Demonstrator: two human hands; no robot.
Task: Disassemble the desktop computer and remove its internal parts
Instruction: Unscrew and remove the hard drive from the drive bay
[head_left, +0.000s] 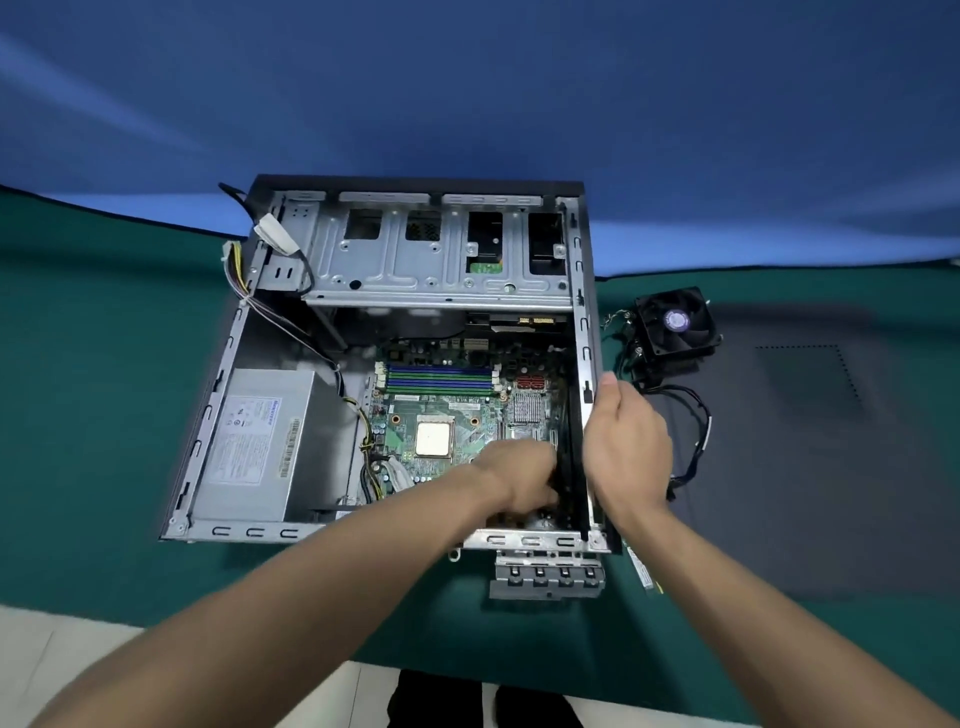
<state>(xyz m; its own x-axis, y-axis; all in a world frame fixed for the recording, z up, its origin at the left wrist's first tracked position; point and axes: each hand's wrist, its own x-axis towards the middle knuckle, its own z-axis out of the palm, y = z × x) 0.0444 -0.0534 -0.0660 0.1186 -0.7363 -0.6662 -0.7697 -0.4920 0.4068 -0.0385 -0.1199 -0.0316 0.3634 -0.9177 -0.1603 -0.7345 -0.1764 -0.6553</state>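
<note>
**Both hands at the right wall of the opened case**

From the head camera, the desktop computer case (218, 415) lies on its side on a green cloth-covered table (78, 364), a boxy shell of dull grey stamped steel with slotted rims and a black outer edge. Inside it, along the far end, sits a perforated metal drive cage (415, 260). In the left bay lies the power supply (260, 441), a smooth silver block with a white label, yellow and black wires trailing from it. The green motherboard (447, 410) fills the floor to the right, carrying blue and green memory slots, a square pale CPU (435, 439) and a small finned silver heatsink.

The left hand (524, 475) reaches down into the case at the near right corner of the board, fingers curled against a dark upright piece by the wall; whether they actually grip it, I can't tell. The right hand (626, 447) clamps the case's right wall, thumb on the rim and fingers wrapped outside.

Outside the case, just right of that hand, a black square cooler fan (675, 325) rests on a dark mat (805, 467) with loose black cables beside it.
</note>
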